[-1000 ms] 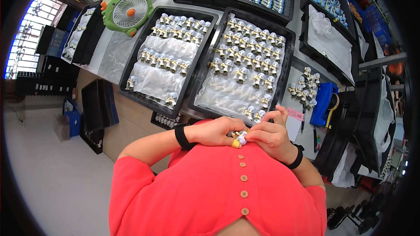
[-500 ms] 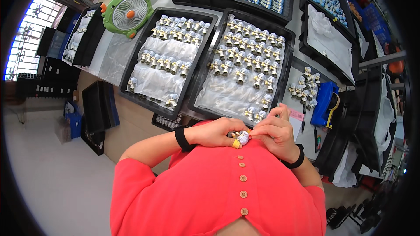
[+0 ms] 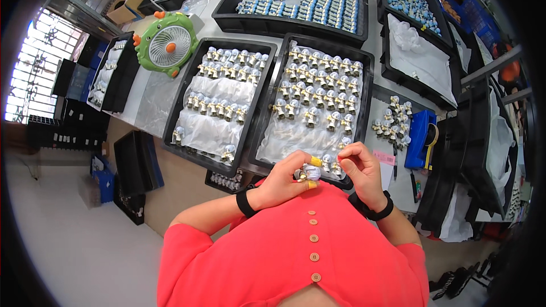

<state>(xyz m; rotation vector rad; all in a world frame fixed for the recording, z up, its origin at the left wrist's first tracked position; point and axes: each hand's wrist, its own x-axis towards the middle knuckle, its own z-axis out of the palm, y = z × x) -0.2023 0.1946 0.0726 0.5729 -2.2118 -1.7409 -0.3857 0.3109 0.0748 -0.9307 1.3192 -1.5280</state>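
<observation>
Grip: my left hand (image 3: 284, 182) clamps a figurine (image 3: 310, 174) between taped thumb and finger, pale head exposed, likely for access. It's by the tray (image 3: 367, 88)'s near edge; white liner (image 3: 287, 136) probably prevents scuffs. Can't tell if my right hand (image 3: 365, 171) pinches anything.

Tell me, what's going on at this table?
A person in a red top has a small pale-haired figurine in the left hand. The right hand is beside it, apart from the figurine, fingertips close together; whether they hold anything is too small to tell. Ahead, two black trays hold rows of similar figurines with gaps between, and a loose cluster lies by the blue tape dispenser.
</observation>
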